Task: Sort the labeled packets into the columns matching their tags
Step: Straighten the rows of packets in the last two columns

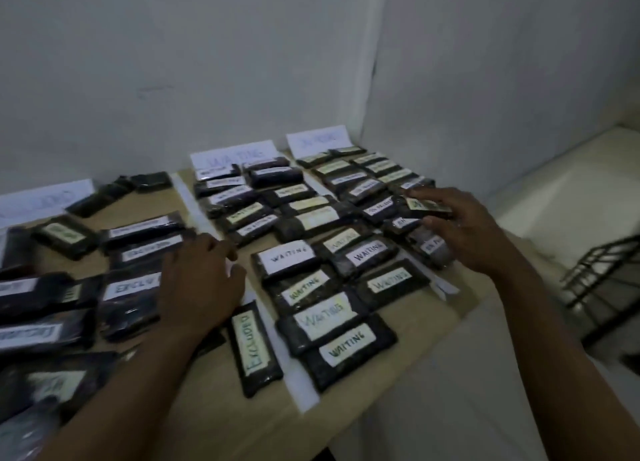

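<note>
Several dark packets with white or yellow tags lie in three columns on a tan table (221, 422). The middle column holds packets tagged WAITING (287, 258) below a WAITING sign (235, 155). The left column holds packets tagged EXCLUDED (254, 348). My right hand (460, 228) is over the right column, thumb and fingers closed on a yellow-tagged packet (427, 207). My left hand (201, 284) rests palm down on the white strip (301, 381) between the left and middle columns, fingers spread, holding nothing.
Paper signs stand at the wall behind the left column (45, 197) and the right column (317, 140). White walls close the back. The table's right edge drops off to a stair with a black railing (602, 277).
</note>
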Available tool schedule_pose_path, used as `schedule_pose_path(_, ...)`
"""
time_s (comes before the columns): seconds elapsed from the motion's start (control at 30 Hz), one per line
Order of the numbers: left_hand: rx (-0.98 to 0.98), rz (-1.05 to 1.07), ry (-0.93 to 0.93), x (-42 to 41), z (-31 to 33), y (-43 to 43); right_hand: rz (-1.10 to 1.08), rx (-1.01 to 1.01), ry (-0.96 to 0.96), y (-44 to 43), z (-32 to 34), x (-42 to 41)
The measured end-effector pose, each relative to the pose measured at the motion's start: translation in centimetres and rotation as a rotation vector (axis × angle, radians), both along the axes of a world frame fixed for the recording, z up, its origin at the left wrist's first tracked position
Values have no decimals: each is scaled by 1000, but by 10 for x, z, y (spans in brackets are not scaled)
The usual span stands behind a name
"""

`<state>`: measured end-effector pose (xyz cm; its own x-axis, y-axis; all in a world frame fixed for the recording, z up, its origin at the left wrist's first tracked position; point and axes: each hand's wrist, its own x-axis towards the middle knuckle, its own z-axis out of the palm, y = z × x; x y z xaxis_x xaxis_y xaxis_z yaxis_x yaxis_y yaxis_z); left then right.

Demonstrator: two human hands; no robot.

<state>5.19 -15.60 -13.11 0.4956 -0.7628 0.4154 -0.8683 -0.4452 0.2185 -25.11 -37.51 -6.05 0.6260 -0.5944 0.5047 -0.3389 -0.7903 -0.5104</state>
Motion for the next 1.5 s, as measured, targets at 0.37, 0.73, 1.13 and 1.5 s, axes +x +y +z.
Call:
schedule_pose_path(0.37,181,9,-224,0,-2,-1,-324,40,116,-47,-53,-59)
schedule_pose_path(0.73,36,-3,-152,-4,-1,-5,-370,28,116,-35,-65,-54)
schedule_pose_path(1.13,-85,-123,9,-13,-2,-6,-542,-11,99,-37,-88,-69)
schedule_pose_path(1.5,-83,-139,44,-10,-4,-7,-691,44,8,13,-90,-55)
